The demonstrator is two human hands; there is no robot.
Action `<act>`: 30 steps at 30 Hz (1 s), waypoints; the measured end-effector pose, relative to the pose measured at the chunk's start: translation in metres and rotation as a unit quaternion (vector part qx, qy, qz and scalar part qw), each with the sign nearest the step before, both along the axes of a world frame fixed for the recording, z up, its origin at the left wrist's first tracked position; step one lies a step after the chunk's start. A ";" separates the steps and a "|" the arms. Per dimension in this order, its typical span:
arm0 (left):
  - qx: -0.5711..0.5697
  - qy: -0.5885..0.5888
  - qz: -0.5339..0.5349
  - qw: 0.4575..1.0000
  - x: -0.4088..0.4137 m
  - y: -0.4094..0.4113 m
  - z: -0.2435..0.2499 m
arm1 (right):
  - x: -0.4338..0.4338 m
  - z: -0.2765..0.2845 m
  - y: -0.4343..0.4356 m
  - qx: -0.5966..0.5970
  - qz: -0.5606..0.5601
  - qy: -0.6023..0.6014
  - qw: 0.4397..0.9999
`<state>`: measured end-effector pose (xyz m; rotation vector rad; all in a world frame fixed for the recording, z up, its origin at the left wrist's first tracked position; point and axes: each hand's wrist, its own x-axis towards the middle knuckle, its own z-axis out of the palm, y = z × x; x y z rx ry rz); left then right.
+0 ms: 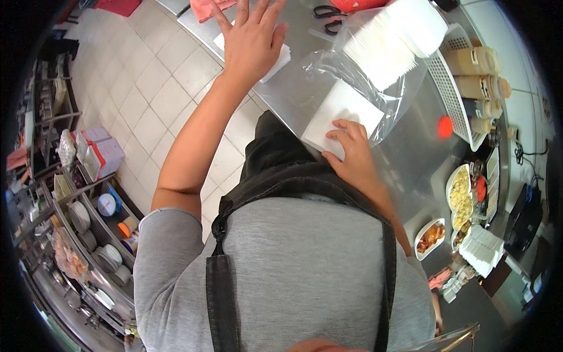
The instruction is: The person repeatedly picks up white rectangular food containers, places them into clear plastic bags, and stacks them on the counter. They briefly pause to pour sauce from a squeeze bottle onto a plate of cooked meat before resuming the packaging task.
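Observation:
My left hand (pixel 251 44), fingers spread, is palm down over a stack of white paper napkins (pixel 278 64) at the edge of the steel table. The hand covers much of that stack, and I cannot tell how firmly it presses. With fingers bent and apart, my right hand (pixel 354 154) rests on a folded white napkin (pixel 345 103) near the front edge. Beyond it, a clear plastic bag (pixel 404 97) lies partly around a thick pile of white napkins (pixel 382 57).
Black-handled scissors (pixel 327 17) lie at the back beside a red object. To the right are a red cap (pixel 445 126), a white perforated basket (pixel 453 88), sauce bottles (pixel 473 61) and a dish of food (pixel 430 239). Shelves with bowls (pixel 105 259) stand left across the tiled floor.

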<state>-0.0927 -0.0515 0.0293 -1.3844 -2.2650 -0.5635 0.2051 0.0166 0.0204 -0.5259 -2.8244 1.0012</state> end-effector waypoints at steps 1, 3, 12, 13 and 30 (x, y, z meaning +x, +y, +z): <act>0.023 0.017 -0.005 1.000 0.009 -0.003 0.009 | 0.002 0.000 0.003 -0.020 0.000 -0.002 1.000; 0.047 -0.150 -0.163 0.974 0.034 -0.013 0.019 | 0.005 0.000 0.007 -0.028 0.005 0.006 1.000; -0.175 -0.331 -0.379 0.846 0.092 -0.044 -0.009 | 0.013 -0.005 0.015 -0.064 0.010 0.029 0.997; -0.179 -0.324 -0.379 0.848 0.093 -0.045 -0.008 | 0.013 -0.004 0.015 -0.063 0.011 0.029 0.998; -0.182 -0.318 -0.376 0.851 0.093 -0.044 -0.019 | 0.019 -0.011 0.019 -0.060 0.036 0.047 0.996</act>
